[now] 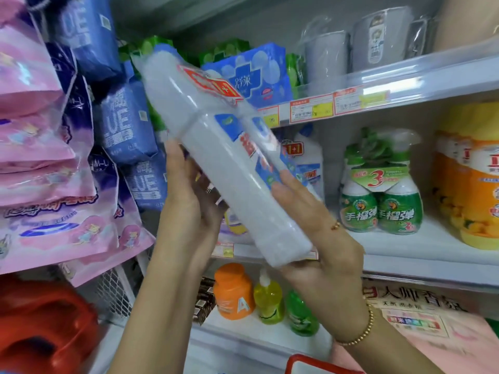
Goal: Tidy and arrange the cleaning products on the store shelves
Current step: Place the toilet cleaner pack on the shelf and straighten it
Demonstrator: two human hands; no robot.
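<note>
A shrink-wrapped twin pack of white cleaner bottles [216, 157] with blue labels and a red "1+1" tag is tilted in the air in front of the middle shelf, its caps pointing up and left. My left hand [186, 198] holds its left side, fingers straight along the wrap. My right hand [310, 225] cups its bottom end from below and the right, thumb lying on the label. A matching white bottle [310, 163] stands on the middle shelf behind the pack.
Green spray bottles [380, 195] and orange bottles [469, 179] stand on the middle shelf [421, 263]. Below are an orange bottle [233, 290], a yellow pump bottle [268, 300] and a green bottle [301, 314]. Pink [40, 163] and blue packs [127, 122] hang left. Grey cups [378, 36] sit above.
</note>
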